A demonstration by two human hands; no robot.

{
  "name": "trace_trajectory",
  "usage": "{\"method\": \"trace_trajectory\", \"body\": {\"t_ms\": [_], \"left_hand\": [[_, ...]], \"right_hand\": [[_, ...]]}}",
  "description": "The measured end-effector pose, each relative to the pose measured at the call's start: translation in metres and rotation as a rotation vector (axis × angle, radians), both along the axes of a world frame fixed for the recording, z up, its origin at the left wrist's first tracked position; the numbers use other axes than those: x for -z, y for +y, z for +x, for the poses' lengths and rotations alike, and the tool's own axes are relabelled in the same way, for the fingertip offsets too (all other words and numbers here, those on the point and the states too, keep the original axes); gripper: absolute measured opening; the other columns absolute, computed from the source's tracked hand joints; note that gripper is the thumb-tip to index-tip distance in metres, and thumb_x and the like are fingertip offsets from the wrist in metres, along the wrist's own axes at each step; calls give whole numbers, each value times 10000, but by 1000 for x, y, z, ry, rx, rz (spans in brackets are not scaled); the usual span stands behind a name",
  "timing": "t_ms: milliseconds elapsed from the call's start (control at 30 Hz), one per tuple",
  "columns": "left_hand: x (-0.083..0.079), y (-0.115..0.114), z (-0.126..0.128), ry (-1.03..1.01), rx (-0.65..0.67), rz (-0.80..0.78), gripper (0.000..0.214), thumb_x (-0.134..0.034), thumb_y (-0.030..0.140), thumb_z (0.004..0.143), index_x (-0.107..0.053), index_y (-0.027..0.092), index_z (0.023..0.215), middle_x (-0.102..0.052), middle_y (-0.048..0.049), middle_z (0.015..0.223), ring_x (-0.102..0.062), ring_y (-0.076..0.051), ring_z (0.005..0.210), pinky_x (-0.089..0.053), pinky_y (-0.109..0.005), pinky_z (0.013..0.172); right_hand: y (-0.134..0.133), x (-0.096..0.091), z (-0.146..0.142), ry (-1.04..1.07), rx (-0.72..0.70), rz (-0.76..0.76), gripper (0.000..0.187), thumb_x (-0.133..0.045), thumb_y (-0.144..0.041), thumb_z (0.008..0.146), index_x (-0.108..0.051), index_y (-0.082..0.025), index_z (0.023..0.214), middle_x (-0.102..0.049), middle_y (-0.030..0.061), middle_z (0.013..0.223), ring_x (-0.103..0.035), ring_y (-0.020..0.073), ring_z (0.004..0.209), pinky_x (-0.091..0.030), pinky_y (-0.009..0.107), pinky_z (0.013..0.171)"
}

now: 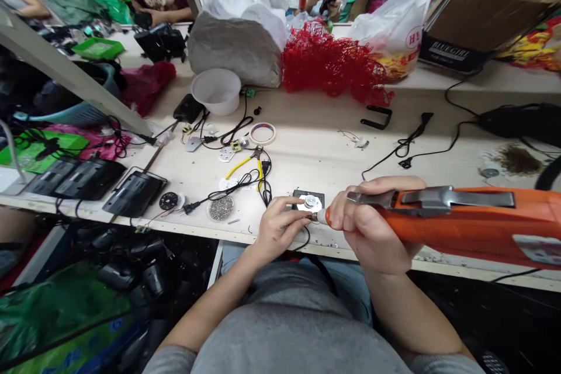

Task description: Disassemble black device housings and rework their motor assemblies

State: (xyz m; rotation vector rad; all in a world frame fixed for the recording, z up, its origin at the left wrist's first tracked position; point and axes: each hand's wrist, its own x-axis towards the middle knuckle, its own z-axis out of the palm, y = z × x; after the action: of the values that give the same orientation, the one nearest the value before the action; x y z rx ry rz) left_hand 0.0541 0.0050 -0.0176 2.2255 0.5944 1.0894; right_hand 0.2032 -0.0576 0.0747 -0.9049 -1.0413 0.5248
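Note:
My right hand [372,225] is wrapped round an orange electric screwdriver [464,225] that lies almost level, its tip pointing left. The tip meets a small black square part with a round silver disc [309,201] at the bench's near edge. My left hand [280,225] is pinched at the screwdriver's tip and the part; a small screw may be between the fingers, but I cannot make it out.
A pile of small screws [221,208], yellow-handled pliers [246,163], a tape roll [262,133], a white bowl [216,91], black cables and black housings [134,193] lie to the left. Red netting [333,64], bags and a cardboard box [482,17] stand behind. Other people work at the far side.

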Motion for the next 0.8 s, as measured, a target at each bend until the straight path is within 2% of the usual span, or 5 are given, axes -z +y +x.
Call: {"method": "trace_trajectory", "body": {"t_ms": [300,500,600,700,800], "left_hand": [[1,-2,-4,6,9,-12,182,-561,258,976,-734,210,1009,-675,-96,1108,-634,-200,1037,-537,-371,869],[4,0,-4,35,9,14,221,-511,281,999,-722,215,1015,-669,-95,1117,-621,-204,1052,-521,-383,902],[11,3,-2,57,-22,-19,209,-540,291,984,-697,240,1113,-653,-91,1163,-613,-218,1091,-515,-407,936],[20,8,2,99,-93,-111,414,-653,293,911,-588,244,1317,-629,-103,1221,-605,-248,1132,-512,-445,973],[24,11,8,148,-105,-194,469,-704,228,847,-587,230,1302,-633,-95,1225,-609,-256,1137,-519,-445,986]], "right_hand": [[6,-4,-9,65,-1,7,139,-704,-351,885,-606,-311,975,-478,-80,519,-524,151,394,-463,303,376],[7,-3,-11,83,4,-18,160,-728,-341,868,-616,-293,972,-497,-75,549,-543,145,412,-473,306,402],[15,2,-11,70,31,-35,170,-730,-319,867,-607,-280,977,-523,-70,603,-553,136,428,-486,305,424],[29,14,-9,2,78,-37,170,-713,-307,874,-597,-278,994,-519,-72,614,-564,136,454,-500,307,458],[44,28,-7,-69,134,-65,189,-718,-319,856,-591,-271,987,-547,-58,661,-591,141,514,-532,319,511]]}}
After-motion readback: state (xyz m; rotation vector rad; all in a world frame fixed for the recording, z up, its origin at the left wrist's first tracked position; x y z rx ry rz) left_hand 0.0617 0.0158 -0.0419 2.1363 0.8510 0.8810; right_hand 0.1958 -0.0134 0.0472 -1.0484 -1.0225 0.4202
